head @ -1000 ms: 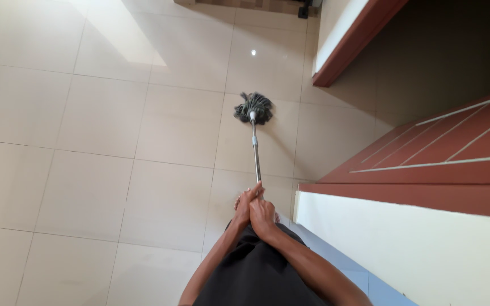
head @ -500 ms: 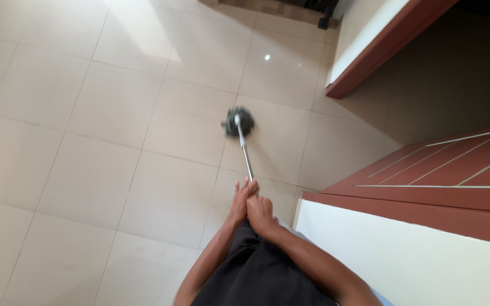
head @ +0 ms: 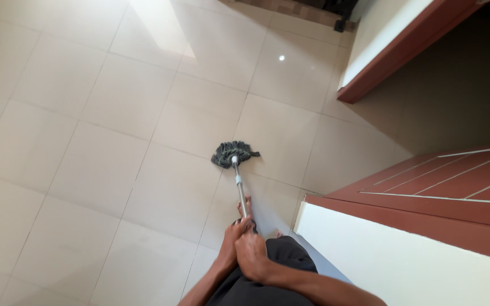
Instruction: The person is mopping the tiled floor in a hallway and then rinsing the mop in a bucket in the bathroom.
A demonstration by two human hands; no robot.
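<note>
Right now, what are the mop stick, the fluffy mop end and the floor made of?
The thin silver mop pole looks like polished metal: it glints. The dark grey stringy mop head seems to be yarn or cloth strands. The cream floor tiles look like glazed ceramic, since they are glossy and reflect a light spot.

Both forearms were bare, with no sleeve, watch, bracelet or ring to be seen on them, and the left hand (head: 231, 241) and the right hand (head: 252, 253) wore no gloves. A dark, nearly black garment (head: 267, 272) of plain, soft cloth covered the body below the arms, falling in loose folds without any print, button or seam that could be made out. One bare foot (head: 245, 205) showed beyond the hands, without a shoe or sandal, its toes visible against the pale floor.
</note>
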